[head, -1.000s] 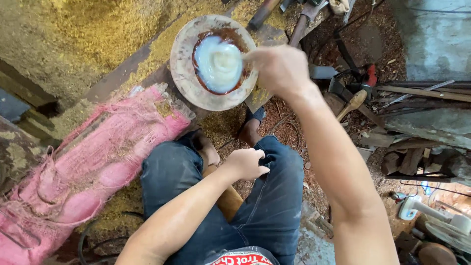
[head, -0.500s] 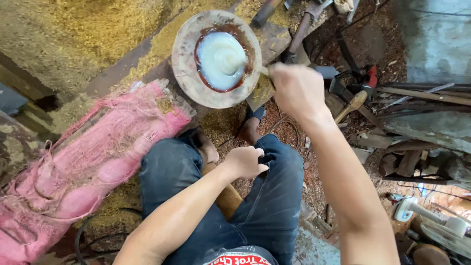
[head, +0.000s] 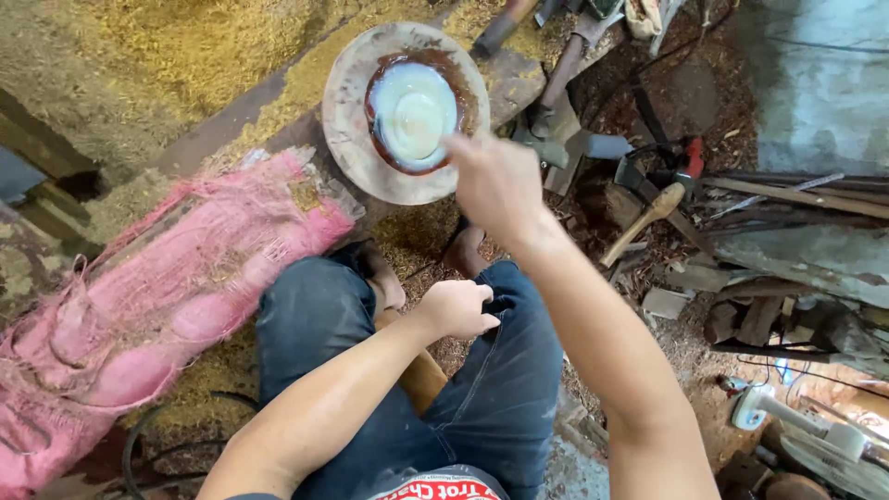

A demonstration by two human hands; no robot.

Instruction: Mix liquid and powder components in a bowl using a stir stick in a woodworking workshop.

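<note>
While the person sits with knees apart in dark blue jeans (head: 500, 407), the right hand (head: 495, 185) reaches up the middle of the frame toward a round wooden disc (head: 356, 120) near the top centre. On that disc sits a reddish-brown ring that holds a pale, creamy white mass (head: 412, 109). The right hand's fingers are curled loosely and its fingertips point at the lower right edge of the white mass, just beside it; whether they touch it, or pinch something small, cannot be told from this angle. The left hand (head: 458, 307) lies in the centre of the frame, closed into a loose fist and resting against the inner side of the right thigh; whether it grips anything cannot be told. The two hands are well apart, one above the other.

A worn pink woven sack (head: 176, 296), frayed and dusted with sawdust, fills the left side of the frame, its upper end just beside the disc. Yellow sawdust (head: 185, 46) covers the upper left. At the top, right of the disc, lie metal tools with dark handles (head: 556, 83), and in the right middle a hatchet with a pale wooden handle (head: 648, 218) rests on wood chips. A white electric fan (head: 815, 435) shows in the lower right corner
</note>
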